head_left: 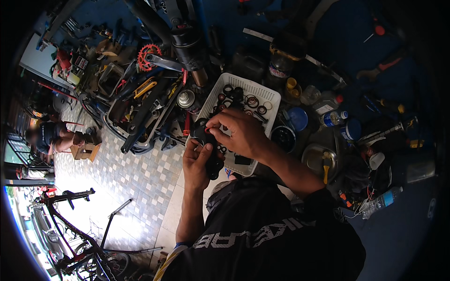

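My left hand (196,164) is wrapped round a dark, rounded mechanical part (215,165), thumb along its side. What kind of part it is I cannot make out. From the right, my right hand (241,134) reaches over it with thumb and fingertips pinched on a small red piece (207,130) at the part's upper end. Both hands are above the near left side of a white perforated plastic basket (270,93). Inside the basket lie several rings (228,88), round bearing-like pieces (252,101) and black parts, some hidden by my right hand.
Left of the basket stand a spray can (186,100) and a tray of tools (115,119). Beyond them is a red chainring (149,57). On the right are a metal dish (311,165) with a yellow brush (326,169), bottles (333,118) and a blue lid (297,118). A person (50,137) sits far left.
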